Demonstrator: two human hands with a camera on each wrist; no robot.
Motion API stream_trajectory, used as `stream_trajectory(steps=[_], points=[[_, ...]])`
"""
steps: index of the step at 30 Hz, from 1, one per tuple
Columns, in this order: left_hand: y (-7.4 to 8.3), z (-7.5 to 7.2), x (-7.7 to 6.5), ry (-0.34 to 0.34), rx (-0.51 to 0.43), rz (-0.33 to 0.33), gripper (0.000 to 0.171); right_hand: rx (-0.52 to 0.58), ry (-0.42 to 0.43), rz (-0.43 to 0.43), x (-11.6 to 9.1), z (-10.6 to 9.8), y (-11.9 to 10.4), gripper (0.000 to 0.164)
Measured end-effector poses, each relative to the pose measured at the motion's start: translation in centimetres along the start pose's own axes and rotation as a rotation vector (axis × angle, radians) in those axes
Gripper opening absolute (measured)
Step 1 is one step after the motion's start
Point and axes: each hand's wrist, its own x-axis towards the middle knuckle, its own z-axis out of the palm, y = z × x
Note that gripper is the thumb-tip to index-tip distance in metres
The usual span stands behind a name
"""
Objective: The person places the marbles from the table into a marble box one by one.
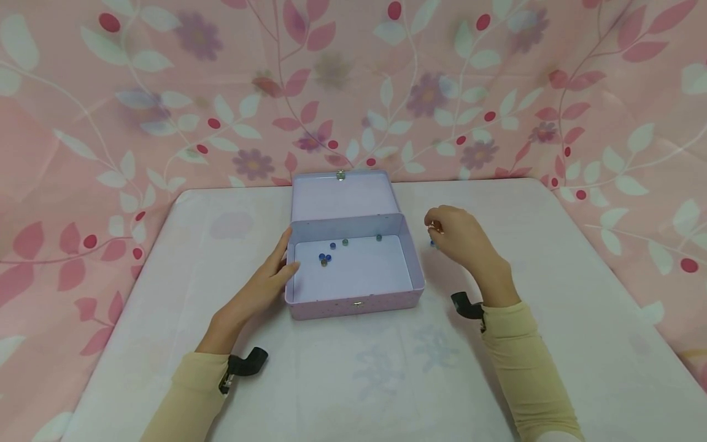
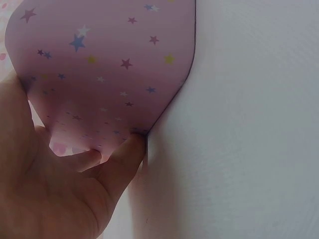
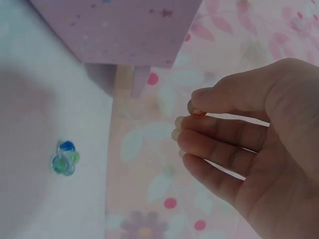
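Note:
A lilac tin box (image 1: pixel 381 302) with its hinged lid (image 1: pixel 345 197) up stands mid-table. My left hand (image 1: pixel 259 288) grips its left wall, thumb over the rim, fingers along the outside. The left wrist view shows the star-printed side (image 2: pixel 109 64) of the box. Several small glass marbles (image 1: pixel 328 258), blue and greenish, lie on the box floor toward the left and back. To the right of the box, my right hand (image 1: pixel 461 239) pinches an orange-red marble (image 3: pixel 199 113) between thumb and index finger, above the table. Blue and green marbles (image 3: pixel 62 164) sit clustered on the cloth below it.
A white cloth (image 1: pixel 353 380) with faint prints covers the table. Pink floral fabric (image 1: pixel 353 86) hangs behind and at both sides, close past the open lid. Black wrist cameras (image 1: pixel 248 362) jut from both sleeves.

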Motion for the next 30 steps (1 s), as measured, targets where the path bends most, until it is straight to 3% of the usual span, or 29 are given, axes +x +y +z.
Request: stream_trajectory(steps=[14,25,30], points=[[0.1,0.0,-0.1,-0.002,-0.024,0.0,0.072,0.068,-0.01,-0.141,0.1,0.9,-3.3,0.013],[0.3,-0.1,0.0,-0.006,-0.004,0.015,0.073,0.009,-0.111,-0.247,0.1,3.3,-5.5,0.011],[0.3,-0.1,0.1,-0.006,-0.003,0.021,0.073,-0.02,-0.181,-0.254,0.0,4.6,-6.0,0.011]])
